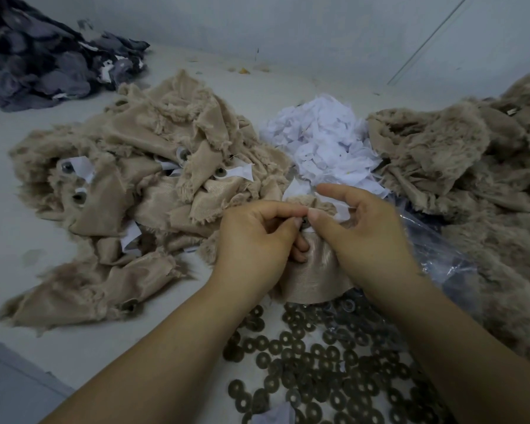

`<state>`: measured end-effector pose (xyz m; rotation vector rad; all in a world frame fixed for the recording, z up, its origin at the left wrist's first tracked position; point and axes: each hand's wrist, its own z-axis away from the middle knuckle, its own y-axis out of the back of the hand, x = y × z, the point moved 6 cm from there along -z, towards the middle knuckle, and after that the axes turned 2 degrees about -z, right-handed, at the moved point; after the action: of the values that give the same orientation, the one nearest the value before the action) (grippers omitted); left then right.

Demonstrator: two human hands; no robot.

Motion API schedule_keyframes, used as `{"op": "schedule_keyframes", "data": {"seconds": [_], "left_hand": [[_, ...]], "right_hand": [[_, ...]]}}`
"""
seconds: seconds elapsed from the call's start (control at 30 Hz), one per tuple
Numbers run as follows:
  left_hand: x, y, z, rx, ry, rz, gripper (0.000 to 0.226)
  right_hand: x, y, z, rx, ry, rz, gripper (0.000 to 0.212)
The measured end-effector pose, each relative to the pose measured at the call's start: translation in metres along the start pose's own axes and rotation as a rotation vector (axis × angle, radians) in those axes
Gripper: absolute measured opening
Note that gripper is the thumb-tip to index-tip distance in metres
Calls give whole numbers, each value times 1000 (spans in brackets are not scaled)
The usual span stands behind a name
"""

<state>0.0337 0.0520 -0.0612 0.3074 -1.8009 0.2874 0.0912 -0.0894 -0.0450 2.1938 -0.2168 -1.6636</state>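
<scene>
Tan plush piece point(314, 270), smooth backing outward, bunched beside the washers point(318, 356), small dark stud point(304, 223) at its top

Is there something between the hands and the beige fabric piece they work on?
Nothing visible stands between them. The left hand and the right hand grip the beige fabric piece directly, thumbs meeting at a small dark part near its top.

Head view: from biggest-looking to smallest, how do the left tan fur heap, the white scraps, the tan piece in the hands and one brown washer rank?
1. left tan fur heap
2. white scraps
3. held tan piece, partly hidden, so its true size is unsure
4. brown washer
</scene>
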Motion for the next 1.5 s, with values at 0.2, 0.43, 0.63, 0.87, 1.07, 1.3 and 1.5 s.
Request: {"op": "schedule_keyframes", "data": {"seconds": [0.2, 0.43, 0.63, 0.87, 1.07, 1.3, 1.5], "left_hand": [[4, 0, 1, -14, -86, -88, 17], [11, 0, -1, 18, -206, -335, 8], [16, -2, 0, 9, -263, -404, 10], [18, -4, 2, 15, -333, -446, 4], [17, -3, 4, 10, -347, -454, 5], [18, -1, 3, 16, -368, -468, 6], [24, 5, 7, 29, -452, -546, 13]], "right_hand": [[0, -1, -1, -19, -3, 2, 38], [2, -8, 2, -66, -17, -65, 40], [1, -9, 3, -92, 58, -12, 43], [-2, -10, 6, -82, 100, 34, 42], [-3, -11, 8, -79, 116, 46, 40], [-4, -10, 8, -61, 137, 106, 42], [-7, -6, 6, -114, 69, 5, 55]]}}
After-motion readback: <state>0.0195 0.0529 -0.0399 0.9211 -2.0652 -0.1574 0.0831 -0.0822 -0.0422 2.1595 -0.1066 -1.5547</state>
